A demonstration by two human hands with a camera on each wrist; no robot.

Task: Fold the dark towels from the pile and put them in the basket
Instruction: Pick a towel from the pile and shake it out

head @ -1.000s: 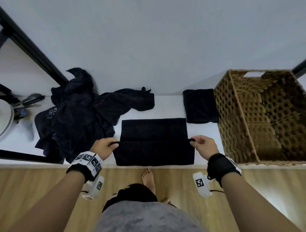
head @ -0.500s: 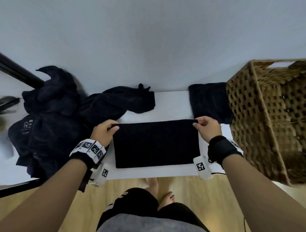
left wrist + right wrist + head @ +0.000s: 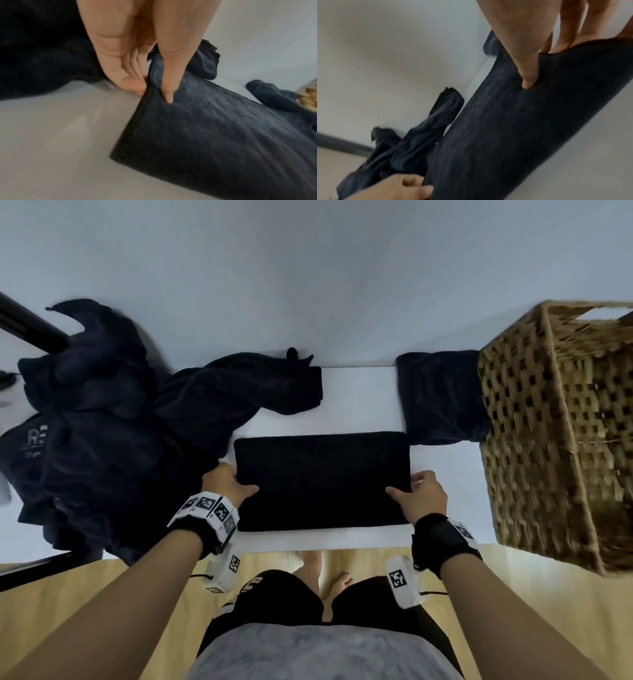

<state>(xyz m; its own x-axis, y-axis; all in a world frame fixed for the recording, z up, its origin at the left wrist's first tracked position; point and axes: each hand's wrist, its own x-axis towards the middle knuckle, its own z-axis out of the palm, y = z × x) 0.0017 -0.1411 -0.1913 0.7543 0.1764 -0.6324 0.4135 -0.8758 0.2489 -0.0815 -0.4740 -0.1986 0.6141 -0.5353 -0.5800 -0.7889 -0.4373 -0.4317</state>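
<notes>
A folded dark towel (image 3: 322,481) lies flat on the white table (image 3: 359,395) in front of me. My left hand (image 3: 245,486) pinches the middle of its left short edge, with the thumb (image 3: 167,94) on top and the fingers (image 3: 133,83) beneath. At the right short edge my right hand (image 3: 400,489) pinches the same way, thumb (image 3: 529,79) above and fingers (image 3: 563,44) under the cloth. The pile of dark towels (image 3: 102,422) sprawls to the left. The wicker basket (image 3: 561,433) stands at the right; its inside is hidden.
Another folded dark towel (image 3: 442,398) sits at the back right, against the basket. A black frame bar (image 3: 30,326) crosses the far left. The table's front edge runs just below the towel, with wooden floor (image 3: 548,611) and my feet beyond. A plain wall backs the table.
Half a second ago both hands held the towel's far corners, with the fold just laid over. Now they have slid back to the middle of the short edges and pinch there.
</notes>
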